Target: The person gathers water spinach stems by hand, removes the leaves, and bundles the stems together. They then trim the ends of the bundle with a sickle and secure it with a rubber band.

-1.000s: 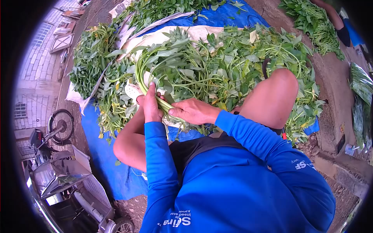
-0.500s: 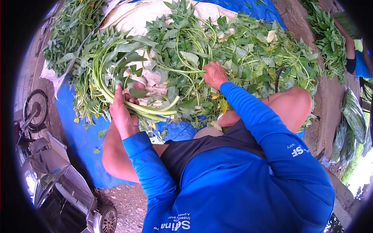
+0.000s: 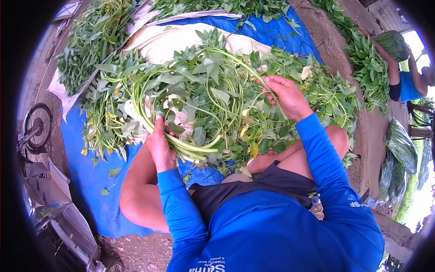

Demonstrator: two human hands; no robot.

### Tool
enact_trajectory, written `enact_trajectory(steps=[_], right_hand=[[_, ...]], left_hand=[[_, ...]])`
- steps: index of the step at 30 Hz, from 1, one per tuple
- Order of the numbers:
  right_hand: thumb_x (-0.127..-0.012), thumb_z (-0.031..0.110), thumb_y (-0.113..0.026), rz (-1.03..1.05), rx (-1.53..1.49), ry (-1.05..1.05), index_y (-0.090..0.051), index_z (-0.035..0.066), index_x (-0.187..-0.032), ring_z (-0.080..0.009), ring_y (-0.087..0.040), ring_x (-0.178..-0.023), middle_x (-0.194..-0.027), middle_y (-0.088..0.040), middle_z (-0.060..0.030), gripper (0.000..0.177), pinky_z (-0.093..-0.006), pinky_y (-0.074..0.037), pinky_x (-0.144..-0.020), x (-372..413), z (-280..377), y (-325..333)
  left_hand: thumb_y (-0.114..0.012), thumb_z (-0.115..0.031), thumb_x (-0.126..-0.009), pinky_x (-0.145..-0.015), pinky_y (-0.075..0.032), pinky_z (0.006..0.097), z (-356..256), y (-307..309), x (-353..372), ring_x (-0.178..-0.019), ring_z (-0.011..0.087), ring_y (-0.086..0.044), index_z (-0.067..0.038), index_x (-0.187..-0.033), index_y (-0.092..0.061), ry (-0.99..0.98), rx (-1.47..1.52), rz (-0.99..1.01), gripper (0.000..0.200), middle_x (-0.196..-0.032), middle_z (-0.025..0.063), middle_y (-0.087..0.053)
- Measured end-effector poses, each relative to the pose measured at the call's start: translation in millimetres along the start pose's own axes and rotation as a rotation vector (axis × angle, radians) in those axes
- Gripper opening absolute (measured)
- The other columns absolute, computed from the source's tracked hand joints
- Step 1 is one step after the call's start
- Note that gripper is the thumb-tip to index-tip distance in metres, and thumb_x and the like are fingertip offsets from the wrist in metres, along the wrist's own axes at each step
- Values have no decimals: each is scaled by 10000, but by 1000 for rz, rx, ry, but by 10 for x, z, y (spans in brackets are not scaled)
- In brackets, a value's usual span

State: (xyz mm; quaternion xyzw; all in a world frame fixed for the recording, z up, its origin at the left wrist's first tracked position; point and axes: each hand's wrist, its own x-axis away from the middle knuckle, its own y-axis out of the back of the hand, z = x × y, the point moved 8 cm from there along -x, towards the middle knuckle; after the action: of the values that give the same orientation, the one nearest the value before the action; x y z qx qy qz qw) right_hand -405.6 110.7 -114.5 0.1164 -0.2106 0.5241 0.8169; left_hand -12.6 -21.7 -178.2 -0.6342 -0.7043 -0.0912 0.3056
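A bundle of long green stems [image 3: 144,102] curves up from my left hand [image 3: 162,144], whose fingers are wrapped round it; the thick stem ends point right. My right hand [image 3: 283,96] pinches a single leafy stem [image 3: 244,65] above the pile, and its leafy end reaches up and left. Beneath and between both hands lies a spread pile of leafy greens [image 3: 299,97], with some yellow leaves among them.
A blue tarp [image 3: 97,181] and a pale sack cloth [image 3: 156,43] lie under the greens. More greens [image 3: 93,50] are heaped at upper left. My bent legs flank the pile's near edge. At far right is another person [image 3: 410,84]. A wheel [image 3: 38,128] stands at left.
My right hand has moved right and now holds up one stem from the pile. My left hand, still round the bundle, has shifted slightly right and down. The view has shifted too.
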Motion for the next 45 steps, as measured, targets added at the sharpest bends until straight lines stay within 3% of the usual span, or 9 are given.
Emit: enact_trajectory(steps=[3,7,11,22,26,31,32,40,45], right_hand=[[-1079,254,-703,132,-284,208,-709,24,-1358,-68,-536,-733,-996,-674,9,362,-239,-453,-666,265,362,84],[-1077,270,-720,-314,287,481,-736,18,-1324,-45,-528,-722,-936,-680,43,353,-219,-436,-678,488,584,293],[-1103,269,-668,-459,81,416,-767,12,-1230,-45,-533,-687,-871,-676,21,303,-219,-431,-602,503,389,475],[-1040,159,-723,-26,251,161,-761,-13,-1239,-49,-543,-770,-887,-676,37,266,-235,-467,-707,251,-1219,-1010],[-1041,129,-705,-74,204,101,-759,-16,-1199,-82,-619,-805,-928,-728,-16,221,-279,-526,-739,229,-1567,-1098],[-1029,113,-713,-41,201,182,-746,-26,-1168,-121,-672,-837,-939,-755,-66,200,-309,-561,-782,154,-1591,-1175],[-1031,114,-711,-30,171,202,-744,-27,-1168,-120,-670,-835,-942,-755,-70,200,-309,-560,-785,119,-1619,-1211],[-941,107,-768,-34,605,597,-789,-6,-1058,-362,-709,-1006,-1049,-772,-160,164,-438,-560,-908,769,-841,-1268],[-939,61,-798,87,631,742,-803,23,-1105,-292,-729,-1004,-1075,-790,-118,170,-398,-572,-898,1142,-715,-1224]], left_hand=[[-775,-325,-1039,-479,-479,280,113,-203,73,-536,104,-520,-98,-1113,-606,22,-3,42,292,-703,-17,-513],[-822,-347,-997,-463,-494,286,308,-459,82,-523,121,-542,-70,-1083,-602,-11,-30,114,363,-716,2,-539],[-809,-311,-1008,-456,-486,290,714,-711,-54,-519,132,-561,-82,-1020,-591,2,-15,156,317,-714,10,-558],[-755,-389,-1049,-493,-513,290,1639,-874,-46,-554,119,-582,-98,-1077,-612,125,133,292,325,-757,-2,-592],[-743,-431,-1047,-602,-548,307,1805,-773,-132,-682,127,-623,-86,-1132,-647,144,130,365,368,-830,12,-618],[-791,-379,-1021,-693,-560,318,1753,-799,-65,-792,142,-657,-81,-1188,-654,143,136,349,368,-960,15,-672],[-846,-228,-971,-762,-551,315,1757,-839,-34,-896,137,-670,-51,-1232,-665,163,174,366,363,-1029,36,-714],[-867,-282,-947,-619,-521,310,1791,-842,-79,-719,147,-639,-105,-1067,-681,248,111,367,284,-859,4,-657],[-833,-338,-972,-541,-540,341,1659,-902,-10,-589,165,-614,-90,-1025,-626,227,18,351,327,-773,30,-618]])
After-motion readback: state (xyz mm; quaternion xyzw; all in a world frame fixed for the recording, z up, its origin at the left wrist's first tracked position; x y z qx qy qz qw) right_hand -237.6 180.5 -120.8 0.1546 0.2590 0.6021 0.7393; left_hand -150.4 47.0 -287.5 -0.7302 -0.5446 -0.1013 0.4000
